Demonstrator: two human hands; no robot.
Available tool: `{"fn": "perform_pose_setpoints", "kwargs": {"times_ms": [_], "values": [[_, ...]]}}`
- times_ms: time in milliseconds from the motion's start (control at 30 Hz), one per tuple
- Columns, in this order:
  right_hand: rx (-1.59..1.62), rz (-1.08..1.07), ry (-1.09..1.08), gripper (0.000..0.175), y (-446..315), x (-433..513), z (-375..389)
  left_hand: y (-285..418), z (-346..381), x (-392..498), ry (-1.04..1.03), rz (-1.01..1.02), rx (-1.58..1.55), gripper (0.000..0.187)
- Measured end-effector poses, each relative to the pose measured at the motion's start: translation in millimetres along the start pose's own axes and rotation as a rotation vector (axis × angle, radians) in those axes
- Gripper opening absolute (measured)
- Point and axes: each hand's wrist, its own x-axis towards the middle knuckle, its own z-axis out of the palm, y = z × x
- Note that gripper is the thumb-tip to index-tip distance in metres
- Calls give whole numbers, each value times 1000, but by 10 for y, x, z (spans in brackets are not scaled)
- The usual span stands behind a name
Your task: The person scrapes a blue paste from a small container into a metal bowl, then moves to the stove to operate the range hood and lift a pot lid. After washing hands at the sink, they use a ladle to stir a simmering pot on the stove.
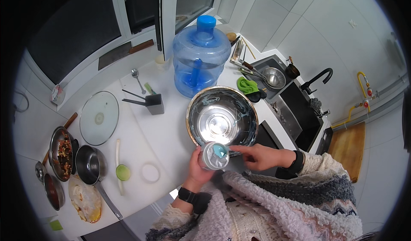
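Observation:
My left hand [198,170] grips a small clear tub [217,160] over the counter's front edge. Inside the tub lies pale blue paste [220,150], heaped toward the side near my right hand. My right hand [257,156] holds nothing; its index finger stretches to the tub's rim, and the other fingers are curled. Pale blue shows at that fingertip. Just beyond both hands stands a large steel basin [221,122], its inner wall smeared with bluish streaks. A round white lid [150,173] rests on the counter left of my left hand.
Behind the basin stands a big blue water jug [200,58]. A sink [293,112] with a black faucet [316,80] is at right. Leftward are a glass lid [99,118], saucepan [88,165], food-filled pan [64,154] and black holder [154,104]. A cleaver [125,53] lies on the sill.

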Motion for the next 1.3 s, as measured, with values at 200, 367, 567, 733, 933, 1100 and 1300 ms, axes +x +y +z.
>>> {"fn": "perform_pose_setpoints", "kwargs": {"times_ms": [200, 367, 567, 733, 933, 1100, 1300], "values": [[-295, 77, -55, 72, -108, 239, 108, 1, 35, -14, -45, -1, 50, 51], [653, 145, -151, 63, 134, 294, 167, -11, 30, -8, -34, 22, 51, 47], [1524, 186, -101, 49, 457, 1, 61, 18, -5, 13, 4, 35, 50, 50], [1368, 237, 66, 55, 921, -287, 26, 26, -33, 56, -11, 56, 22, 50], [21, 264, 186, 77, 1192, -343, 308, 37, -17, 61, -18, 42, 9, 50], [-436, 216, 120, 85, 1039, -272, 490, 37, 21, 77, -26, 60, 37, 50], [-404, 385, 240, 84, 1122, -335, 191, 43, 11, 85, -32, 63, 47, 51]]}}
